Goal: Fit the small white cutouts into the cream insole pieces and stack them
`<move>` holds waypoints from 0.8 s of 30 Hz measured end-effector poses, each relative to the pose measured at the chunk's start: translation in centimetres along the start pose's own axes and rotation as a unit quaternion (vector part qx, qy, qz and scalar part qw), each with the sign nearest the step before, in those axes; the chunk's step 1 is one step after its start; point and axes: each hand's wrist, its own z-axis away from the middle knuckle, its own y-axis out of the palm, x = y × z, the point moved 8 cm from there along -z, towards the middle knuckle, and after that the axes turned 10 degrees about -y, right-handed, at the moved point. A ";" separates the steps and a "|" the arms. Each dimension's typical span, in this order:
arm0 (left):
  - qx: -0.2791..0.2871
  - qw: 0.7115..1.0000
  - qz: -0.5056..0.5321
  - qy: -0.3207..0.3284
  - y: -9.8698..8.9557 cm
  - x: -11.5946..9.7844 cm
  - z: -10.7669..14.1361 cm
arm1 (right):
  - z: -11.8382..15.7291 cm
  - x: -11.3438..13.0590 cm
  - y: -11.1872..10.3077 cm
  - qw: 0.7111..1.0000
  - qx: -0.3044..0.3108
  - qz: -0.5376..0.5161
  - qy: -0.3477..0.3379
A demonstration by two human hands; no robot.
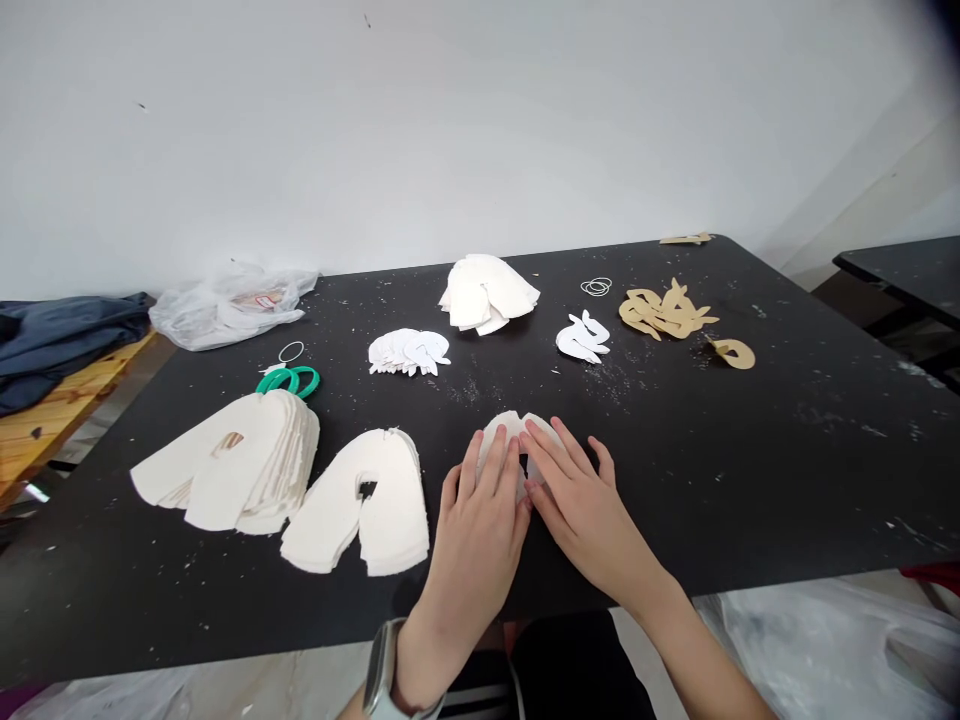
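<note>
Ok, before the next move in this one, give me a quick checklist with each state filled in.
1. Left hand and right hand both on the white curved piece: ok.
2. That piece in full view: not ok, the hands cover much of it.
3. Number of layers under the hands: cannot tell.
4. Large white stack at far left evenly squared: not ok, its layers are fanned.
5. Tan cutouts apart from the right hand: ok.
6. Green loops behind the large stack fully visible: not ok, partly hidden.
</note>
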 end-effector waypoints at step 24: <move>-0.013 0.990 0.122 -0.065 -0.9 3.3 0.9 | 2.4 0.2 -0.4 0.996 -0.037 0.076 0.017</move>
